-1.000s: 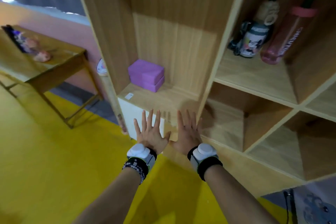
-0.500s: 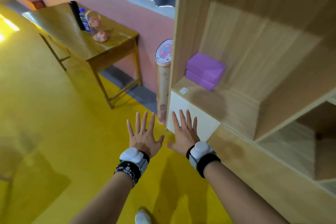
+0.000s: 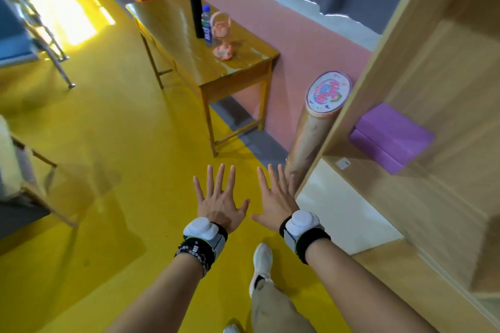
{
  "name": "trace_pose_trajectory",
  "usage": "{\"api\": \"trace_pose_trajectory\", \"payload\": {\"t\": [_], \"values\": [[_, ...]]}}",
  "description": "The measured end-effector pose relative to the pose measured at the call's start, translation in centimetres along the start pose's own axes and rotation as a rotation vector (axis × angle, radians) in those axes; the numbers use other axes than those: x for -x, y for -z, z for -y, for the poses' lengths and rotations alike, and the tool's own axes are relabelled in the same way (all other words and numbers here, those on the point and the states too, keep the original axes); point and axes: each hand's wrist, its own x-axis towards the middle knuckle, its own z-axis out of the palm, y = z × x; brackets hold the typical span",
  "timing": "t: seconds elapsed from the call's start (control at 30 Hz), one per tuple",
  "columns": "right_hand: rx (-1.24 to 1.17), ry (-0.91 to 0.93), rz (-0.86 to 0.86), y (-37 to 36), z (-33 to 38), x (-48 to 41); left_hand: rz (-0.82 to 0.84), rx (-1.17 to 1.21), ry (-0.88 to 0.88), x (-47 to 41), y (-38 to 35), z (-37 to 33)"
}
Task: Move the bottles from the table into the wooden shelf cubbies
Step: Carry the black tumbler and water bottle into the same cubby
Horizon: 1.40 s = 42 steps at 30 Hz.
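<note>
Fetching seems the step: left hand (image 3: 219, 203) and right hand (image 3: 276, 201), spread and empty, must next grip the water bottle (image 3: 207, 27) on the table (image 3: 243, 65) far ahead.

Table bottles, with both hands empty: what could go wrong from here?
1. The black bottle, water bottle and pink bottle stand bunched together on the table; grabbing one may topple a neighbour, the tall black one most likely.
2. A pink piece lies apart, possibly a lid; that bottle might be open.
3. The roll leans at the shelf corner and could be bumped on carrying trips.
</note>
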Motion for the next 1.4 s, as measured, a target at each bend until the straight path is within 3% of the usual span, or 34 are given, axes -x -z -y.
{"api": "trace_pose_trajectory", "payload": {"t": [0.23, 0.87, 1.07, 1.4], "values": [[0.069, 0.137, -0.007, 1.7, 1.0, -15.0, -0.015, -0.025, 0.160, -11.8, 1.6, 4.5], [0.078, 0.295, 0.035, 7.3, 4.2, -39.5, 0.027, 0.000, 0.359, -32.4, 6.1, 12.2], [0.118, 0.293, 0.002, 8.0, 7.0, -46.8, 0.064, 0.028, 0.341, -39.1, 6.3, 16.7], [0.079, 0.112, -0.019, 10.1, 12.9, -59.8, 0.094, 0.045, 0.206, -52.3, 8.7, 26.6]]}}
